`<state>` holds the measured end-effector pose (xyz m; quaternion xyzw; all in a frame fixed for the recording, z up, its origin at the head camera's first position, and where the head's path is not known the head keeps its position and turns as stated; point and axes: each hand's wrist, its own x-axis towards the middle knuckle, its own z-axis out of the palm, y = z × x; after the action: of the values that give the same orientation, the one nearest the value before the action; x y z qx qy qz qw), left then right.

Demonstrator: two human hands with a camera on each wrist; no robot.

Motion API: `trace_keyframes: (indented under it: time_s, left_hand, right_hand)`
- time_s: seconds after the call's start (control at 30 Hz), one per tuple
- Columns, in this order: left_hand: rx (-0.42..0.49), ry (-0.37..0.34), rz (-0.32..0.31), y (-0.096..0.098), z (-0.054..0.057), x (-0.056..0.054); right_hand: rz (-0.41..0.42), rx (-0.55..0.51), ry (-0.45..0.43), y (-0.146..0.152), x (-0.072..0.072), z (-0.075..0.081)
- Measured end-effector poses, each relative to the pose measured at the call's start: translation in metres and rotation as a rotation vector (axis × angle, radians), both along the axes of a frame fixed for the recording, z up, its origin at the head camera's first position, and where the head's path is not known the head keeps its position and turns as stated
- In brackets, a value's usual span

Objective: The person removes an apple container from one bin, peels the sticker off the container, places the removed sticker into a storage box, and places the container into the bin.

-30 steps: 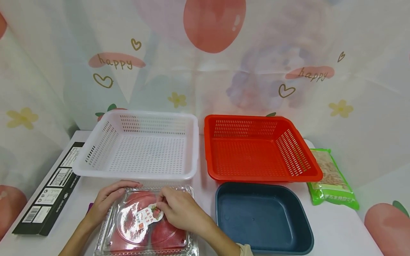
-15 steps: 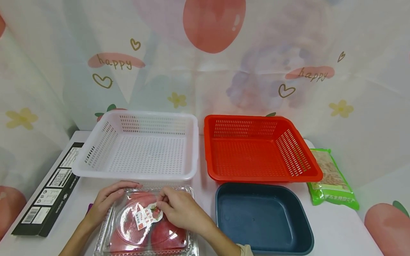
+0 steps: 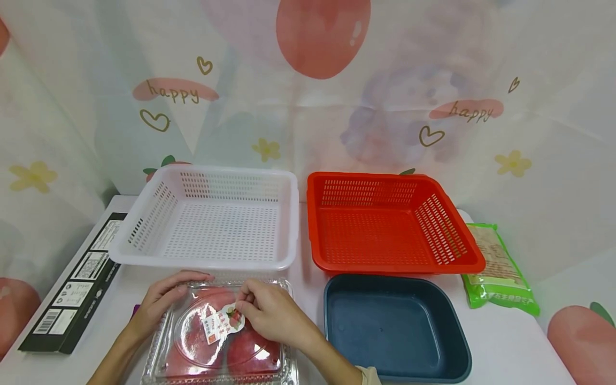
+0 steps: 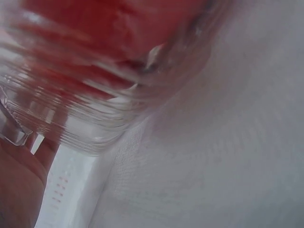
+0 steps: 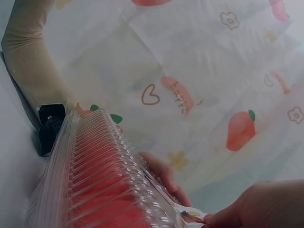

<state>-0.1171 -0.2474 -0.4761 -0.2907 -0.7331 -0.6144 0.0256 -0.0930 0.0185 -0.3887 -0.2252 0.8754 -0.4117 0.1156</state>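
Note:
A clear plastic clamshell box (image 3: 192, 369) with large red rounded items inside stands at the table's front, left of centre. On its lid is a white label (image 3: 217, 326) with a strawberry picture. My right hand (image 3: 276, 315) pinches the label's right end between thumb and forefinger; the right wrist view shows that pinched end (image 5: 192, 214) at the box's edge. My left hand (image 3: 156, 305) holds the box's back-left corner, its fingers reaching along the back edge. Seen from the left wrist, part of the left hand (image 4: 21, 185) lies against the ribbed plastic side.
Behind the box stands a white perforated basket (image 3: 289, 224), with a red basket (image 3: 313, 230) beside it. A dark blue basin (image 3: 332, 331) sits right of my right hand. A black box with labels (image 3: 74, 289) lies far left, a green-edged packet (image 3: 500, 272) far right.

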Motion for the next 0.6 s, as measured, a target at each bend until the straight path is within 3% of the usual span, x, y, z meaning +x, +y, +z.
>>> trace_keyframes:
  time_s: [0.23,0.6]
  left_hand:
    - [0.031,0.011,-0.042,-0.0004,0.0007,0.0002]
    - [0.013,-0.012,-0.033,-0.0001,0.0013,0.0000]
  right_hand:
    - [-0.001,-0.019,-0.033,-0.0001,-0.0013,0.0002]
    - [-0.008,-0.061,-0.078,0.0003,-0.0014,0.0003]
